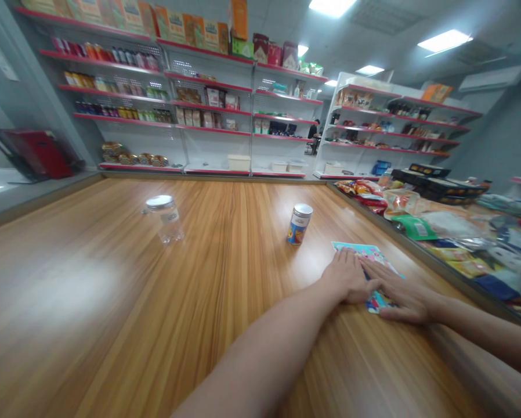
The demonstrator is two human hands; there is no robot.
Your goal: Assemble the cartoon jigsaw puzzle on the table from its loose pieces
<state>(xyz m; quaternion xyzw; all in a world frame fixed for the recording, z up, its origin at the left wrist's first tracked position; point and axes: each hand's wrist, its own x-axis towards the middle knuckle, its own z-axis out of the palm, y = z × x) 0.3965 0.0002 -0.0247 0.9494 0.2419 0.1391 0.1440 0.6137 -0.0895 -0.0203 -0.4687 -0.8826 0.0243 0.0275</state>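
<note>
A colourful printed sheet [376, 253], light blue at its edges, lies flat on the wooden table [225, 325] at the right. My left hand [346, 276] rests palm down on its left part, fingers stretched out. Beside it my right hand [397, 293] presses flat on the sheet, its fingers reaching toward the left hand. Much of the print is hidden under both hands. Beyond them a small blue can [299, 225] with a silver lid stands upright. Farther left stands a clear plastic jar [169, 220] with a silver lid; its inside looks see-through.
Along the table's right side, a lower surface holds many packaged goods, among them a green packet [413, 227] and black boxes [438, 184]. Behind the table rise white shelves [217, 148] with red edges and stocked goods. A person [313, 132] is far back.
</note>
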